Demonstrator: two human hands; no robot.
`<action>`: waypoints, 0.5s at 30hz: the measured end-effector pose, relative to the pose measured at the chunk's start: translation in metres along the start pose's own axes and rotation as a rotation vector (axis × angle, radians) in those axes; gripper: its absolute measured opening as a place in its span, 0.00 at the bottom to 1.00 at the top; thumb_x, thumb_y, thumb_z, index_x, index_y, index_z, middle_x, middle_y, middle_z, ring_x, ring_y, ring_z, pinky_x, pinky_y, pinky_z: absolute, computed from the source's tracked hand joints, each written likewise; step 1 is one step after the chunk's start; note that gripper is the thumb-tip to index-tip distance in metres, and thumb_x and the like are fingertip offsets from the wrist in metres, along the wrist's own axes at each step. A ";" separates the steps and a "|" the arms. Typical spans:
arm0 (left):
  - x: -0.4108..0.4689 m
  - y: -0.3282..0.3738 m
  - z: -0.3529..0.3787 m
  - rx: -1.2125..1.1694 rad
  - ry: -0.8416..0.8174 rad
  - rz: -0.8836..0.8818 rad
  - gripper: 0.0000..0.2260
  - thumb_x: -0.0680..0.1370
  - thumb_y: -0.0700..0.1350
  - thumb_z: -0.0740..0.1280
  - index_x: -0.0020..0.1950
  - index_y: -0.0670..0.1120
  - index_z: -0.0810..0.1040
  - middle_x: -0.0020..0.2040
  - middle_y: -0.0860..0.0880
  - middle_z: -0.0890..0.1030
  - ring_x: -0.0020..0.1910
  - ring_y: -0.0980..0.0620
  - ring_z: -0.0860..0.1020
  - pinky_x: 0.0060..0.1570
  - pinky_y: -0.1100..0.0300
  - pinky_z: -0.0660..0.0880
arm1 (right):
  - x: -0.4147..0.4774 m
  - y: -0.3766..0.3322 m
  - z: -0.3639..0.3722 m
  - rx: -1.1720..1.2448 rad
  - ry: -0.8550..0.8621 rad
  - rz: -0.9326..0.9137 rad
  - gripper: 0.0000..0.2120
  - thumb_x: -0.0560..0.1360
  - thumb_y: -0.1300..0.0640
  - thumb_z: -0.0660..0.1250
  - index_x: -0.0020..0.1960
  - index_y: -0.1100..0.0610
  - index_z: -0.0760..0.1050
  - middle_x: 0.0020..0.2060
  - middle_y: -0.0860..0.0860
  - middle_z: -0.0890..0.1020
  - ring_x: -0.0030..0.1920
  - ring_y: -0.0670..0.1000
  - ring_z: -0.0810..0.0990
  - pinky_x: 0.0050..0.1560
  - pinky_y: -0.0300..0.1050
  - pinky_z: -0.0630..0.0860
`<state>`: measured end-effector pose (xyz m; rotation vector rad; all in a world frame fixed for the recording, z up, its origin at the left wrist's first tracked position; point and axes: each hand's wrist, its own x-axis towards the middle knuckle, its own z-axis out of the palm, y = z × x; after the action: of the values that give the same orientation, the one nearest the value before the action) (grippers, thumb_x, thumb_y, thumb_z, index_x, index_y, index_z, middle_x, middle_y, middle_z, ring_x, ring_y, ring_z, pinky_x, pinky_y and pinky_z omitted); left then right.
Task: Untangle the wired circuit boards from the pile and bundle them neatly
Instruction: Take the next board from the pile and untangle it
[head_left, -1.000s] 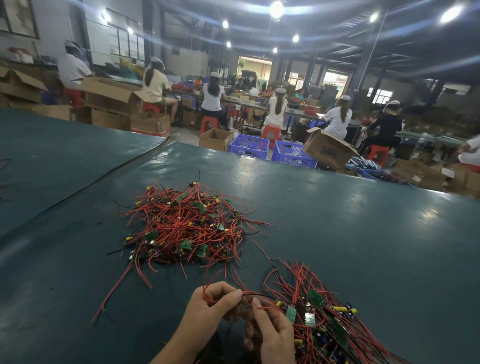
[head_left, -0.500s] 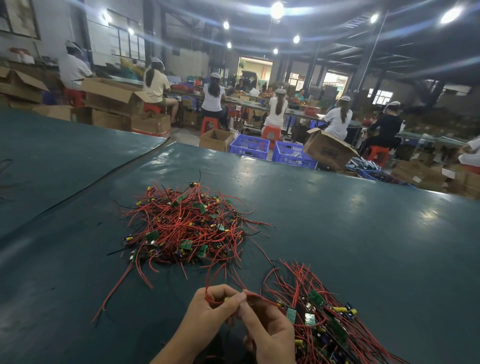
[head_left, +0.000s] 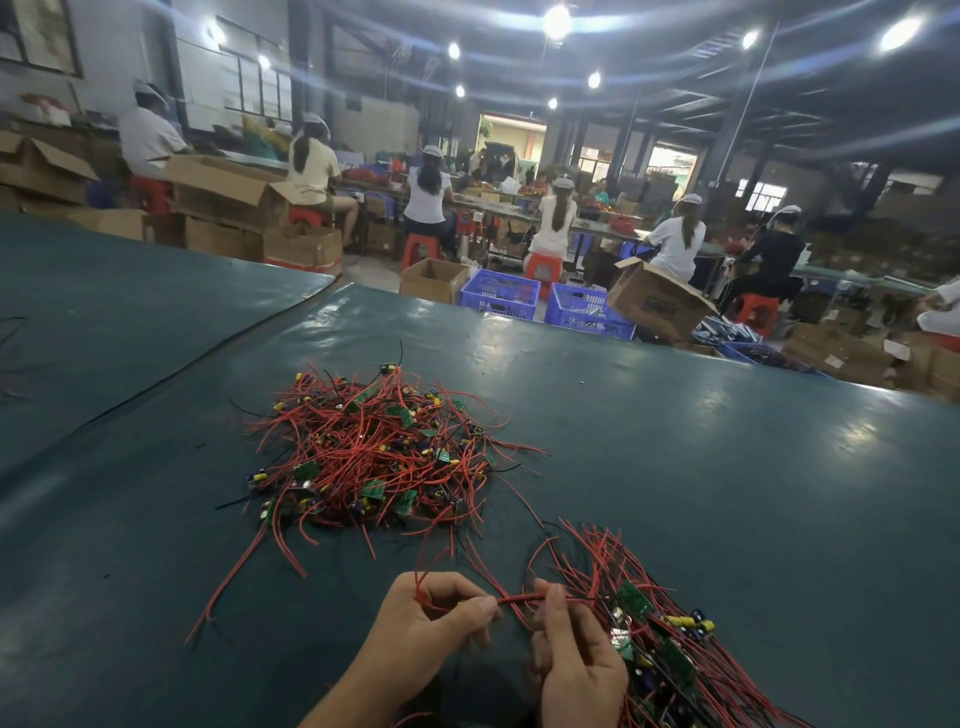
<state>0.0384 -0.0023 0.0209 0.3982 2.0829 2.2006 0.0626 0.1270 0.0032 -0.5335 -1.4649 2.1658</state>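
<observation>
Pinching one red wire (head_left: 519, 599), left hand (head_left: 431, 626) and right hand (head_left: 579, 662) work with bare table (head_left: 130, 597) leftward.

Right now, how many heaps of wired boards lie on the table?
2. The tangled pile lies farther back. The straighter bundle lies nearer, at right; the left hand and right hand pinch its red wires. None seems hidden.

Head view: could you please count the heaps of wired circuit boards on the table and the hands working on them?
Heaps of wired boards: 2, the tangled pile and the near bundle
Hands: 2, the left hand and the right hand, both pinching red wires
Total: 4
</observation>
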 end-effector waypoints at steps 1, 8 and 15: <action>0.000 0.000 -0.001 -0.007 0.012 -0.002 0.07 0.68 0.44 0.70 0.34 0.41 0.84 0.28 0.44 0.81 0.27 0.54 0.77 0.33 0.64 0.73 | 0.002 -0.001 -0.001 0.034 0.027 0.011 0.11 0.76 0.62 0.67 0.37 0.60 0.84 0.19 0.50 0.69 0.17 0.43 0.61 0.18 0.33 0.59; 0.002 0.000 -0.009 -0.033 0.064 0.013 0.08 0.67 0.44 0.69 0.31 0.42 0.84 0.27 0.43 0.80 0.26 0.54 0.76 0.32 0.64 0.72 | 0.007 -0.006 -0.005 0.122 0.075 0.038 0.12 0.75 0.58 0.66 0.37 0.59 0.85 0.22 0.51 0.73 0.17 0.43 0.62 0.17 0.34 0.60; 0.001 -0.001 -0.006 -0.057 0.026 -0.006 0.07 0.68 0.43 0.69 0.32 0.42 0.83 0.28 0.43 0.80 0.27 0.53 0.76 0.32 0.63 0.73 | 0.010 -0.009 -0.007 0.187 0.141 0.142 0.16 0.79 0.56 0.64 0.37 0.61 0.83 0.21 0.51 0.75 0.15 0.45 0.63 0.16 0.34 0.60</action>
<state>0.0360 -0.0076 0.0203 0.3598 2.0254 2.2685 0.0595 0.1409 0.0090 -0.7255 -1.1682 2.2923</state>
